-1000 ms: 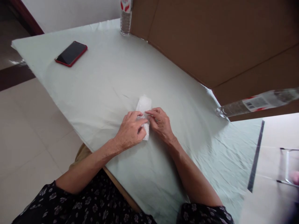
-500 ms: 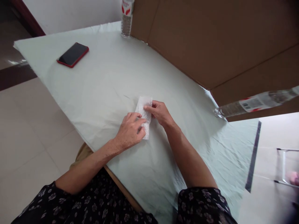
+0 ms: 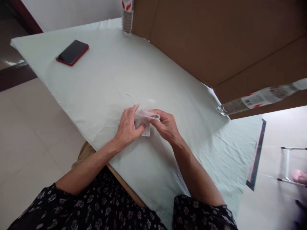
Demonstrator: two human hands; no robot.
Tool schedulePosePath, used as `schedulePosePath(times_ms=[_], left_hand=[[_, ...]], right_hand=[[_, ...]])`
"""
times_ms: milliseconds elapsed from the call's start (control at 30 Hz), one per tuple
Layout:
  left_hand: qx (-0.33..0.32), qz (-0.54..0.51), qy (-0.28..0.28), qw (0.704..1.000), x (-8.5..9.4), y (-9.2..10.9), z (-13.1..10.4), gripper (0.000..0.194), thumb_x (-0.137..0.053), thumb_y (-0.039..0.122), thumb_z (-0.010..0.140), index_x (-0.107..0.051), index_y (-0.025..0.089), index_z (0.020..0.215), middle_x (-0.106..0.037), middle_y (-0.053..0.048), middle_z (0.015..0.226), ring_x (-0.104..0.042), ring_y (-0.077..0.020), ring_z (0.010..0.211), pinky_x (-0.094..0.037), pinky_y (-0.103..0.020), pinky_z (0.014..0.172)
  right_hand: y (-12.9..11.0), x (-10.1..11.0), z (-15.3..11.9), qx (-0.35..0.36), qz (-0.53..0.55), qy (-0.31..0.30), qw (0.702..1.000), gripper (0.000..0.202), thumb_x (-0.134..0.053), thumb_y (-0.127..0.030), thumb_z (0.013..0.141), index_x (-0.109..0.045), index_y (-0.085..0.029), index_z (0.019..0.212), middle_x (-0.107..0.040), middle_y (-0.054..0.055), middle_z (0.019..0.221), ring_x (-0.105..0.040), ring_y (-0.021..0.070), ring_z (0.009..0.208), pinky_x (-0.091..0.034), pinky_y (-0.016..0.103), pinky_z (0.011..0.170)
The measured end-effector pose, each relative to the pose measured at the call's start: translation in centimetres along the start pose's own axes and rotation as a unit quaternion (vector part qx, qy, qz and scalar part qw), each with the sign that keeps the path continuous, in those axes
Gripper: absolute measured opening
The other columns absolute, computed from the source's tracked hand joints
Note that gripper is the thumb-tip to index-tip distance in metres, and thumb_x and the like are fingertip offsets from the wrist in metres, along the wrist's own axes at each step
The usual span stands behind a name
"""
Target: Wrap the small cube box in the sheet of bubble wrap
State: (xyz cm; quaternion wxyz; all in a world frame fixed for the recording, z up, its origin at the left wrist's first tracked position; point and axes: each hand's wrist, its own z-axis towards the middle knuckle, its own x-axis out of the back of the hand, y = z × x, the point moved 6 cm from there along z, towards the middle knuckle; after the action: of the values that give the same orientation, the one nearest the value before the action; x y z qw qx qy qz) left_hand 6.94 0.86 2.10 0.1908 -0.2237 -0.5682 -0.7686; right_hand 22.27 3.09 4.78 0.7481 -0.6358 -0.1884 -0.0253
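A small folded white tissue (image 3: 144, 120) is pinched between both my hands, lifted slightly off the pale green tablecloth (image 3: 107, 80). My left hand (image 3: 127, 127) grips its left side with thumb and fingers. My right hand (image 3: 165, 124) holds its right edge, fingers curled over the top. Most of the tissue is hidden by my fingers.
A red-cased phone (image 3: 72, 52) lies at the far left of the table. A water bottle (image 3: 126, 16) stands at the back, and another bottle (image 3: 259, 99) lies at the right. A large cardboard sheet (image 3: 216, 41) leans along the far right edge.
The tissue lay flat and long under my fingers before; now it is folded over shorter and raised between both hands. My right hand drew back toward me.
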Motion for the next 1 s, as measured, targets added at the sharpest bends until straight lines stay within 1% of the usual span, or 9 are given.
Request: schedulePosePath(times_ms=[100,200,300,433,567,667,733,867,1000], left_hand=[[0.007,-0.038,-0.059,0.997,-0.2,-0.4,0.1,0.034,-0.065,0.023,0.086,-0.059,0.022,0.120,-0.051,-0.012,0.130,-0.052,-0.0253,0.125,-0.050,-0.040,0.101],[0.013,-0.075,-0.089,0.993,-0.1,-0.5,0.2,0.019,-0.067,0.021,0.084,-0.062,0.020,0.102,-0.049,-0.013,0.132,-0.053,-0.0249,0.125,-0.054,-0.030,0.082],[-0.011,-0.070,-0.104,0.992,0.3,-0.2,0.4,0.012,-0.065,0.016,0.083,-0.061,0.019,0.094,-0.056,-0.012,0.125,-0.057,-0.0229,0.121,-0.053,-0.032,0.089],[-0.070,-0.047,-0.148,0.985,1.6,0.0,0.1,0.022,-0.057,0.010,0.082,-0.064,0.019,0.101,-0.063,-0.012,0.127,-0.058,-0.0238,0.128,-0.048,-0.041,0.108],[-0.139,0.001,-0.205,0.969,2.6,-0.4,-0.9,0.048,-0.059,0.011,0.079,-0.061,0.020,0.126,-0.051,-0.017,0.153,-0.046,-0.0305,0.146,-0.043,-0.049,0.117],[-0.189,0.041,-0.198,0.961,2.3,-0.7,-1.2,0.050,-0.059,0.011,0.081,-0.058,0.019,0.130,-0.046,-0.019,0.158,-0.040,-0.0320,0.151,-0.038,-0.052,0.122],[-0.193,0.033,-0.178,0.964,1.7,-0.8,-0.9,0.045,-0.055,0.010,0.083,-0.059,0.018,0.127,-0.054,-0.018,0.152,-0.047,-0.0293,0.146,-0.042,-0.048,0.119],[-0.119,-0.033,-0.140,0.982,1.1,-0.5,0.5,0.035,-0.060,0.017,0.078,-0.063,0.018,0.113,-0.073,-0.010,0.117,-0.070,-0.0225,0.106,-0.057,-0.036,0.093],[0.070,-0.084,-0.164,0.980,0.8,-0.8,1.7,0.018,-0.065,0.032,0.074,-0.064,0.018,0.086,-0.066,0.001,0.073,-0.060,-0.0144,0.062,-0.050,-0.027,0.059]], right_hand=[[-0.7,-0.5,-2.0,0.074,-0.046,0.014,0.996,0.016,-0.064,-0.035,0.092,-0.077,-0.028,0.093,-0.077,0.004,0.105,-0.070,0.0214,0.102,-0.054,0.040,0.095],[-0.5,-0.9,-3.7,0.116,-0.111,0.036,0.986,0.018,-0.062,-0.027,0.092,-0.078,-0.030,0.099,-0.075,0.005,0.117,-0.070,0.0222,0.110,-0.056,0.043,0.097],[0.1,-1.4,-4.8,0.128,-0.150,0.029,0.980,0.024,-0.058,-0.023,0.094,-0.078,-0.032,0.105,-0.075,0.006,0.120,-0.070,0.0221,0.112,-0.057,0.045,0.097],[0.3,-1.7,-5.4,0.172,-0.169,0.010,0.970,0.029,-0.055,-0.021,0.097,-0.076,-0.032,0.113,-0.074,0.007,0.123,-0.069,0.0218,0.116,-0.057,0.045,0.099],[0.6,-2.2,-6.1,0.264,-0.194,-0.002,0.945,0.037,-0.060,-0.022,0.095,-0.068,-0.028,0.130,-0.071,0.011,0.130,-0.065,0.0253,0.127,-0.054,0.049,0.107],[1.2,-2.8,-6.5,0.307,-0.242,0.012,0.920,0.045,-0.059,-0.018,0.093,-0.061,-0.025,0.138,-0.069,0.013,0.133,-0.060,0.0276,0.134,-0.052,0.051,0.110],[1.5,-3.0,-6.4,0.308,-0.266,0.025,0.913,0.046,-0.056,-0.013,0.093,-0.061,-0.026,0.137,-0.069,0.013,0.132,-0.059,0.0272,0.133,-0.052,0.051,0.110],[0.9,-2.2,-5.0,0.266,-0.243,0.029,0.932,0.040,-0.052,-0.010,0.092,-0.067,-0.026,0.125,-0.070,0.011,0.127,-0.064,0.0254,0.124,-0.054,0.047,0.104],[1.1,-1.1,-2.5,0.108,-0.127,-0.002,0.986,0.021,-0.056,-0.023,0.094,-0.072,-0.023,0.108,-0.074,0.007,0.105,-0.070,0.0217,0.098,-0.056,0.037,0.088]])
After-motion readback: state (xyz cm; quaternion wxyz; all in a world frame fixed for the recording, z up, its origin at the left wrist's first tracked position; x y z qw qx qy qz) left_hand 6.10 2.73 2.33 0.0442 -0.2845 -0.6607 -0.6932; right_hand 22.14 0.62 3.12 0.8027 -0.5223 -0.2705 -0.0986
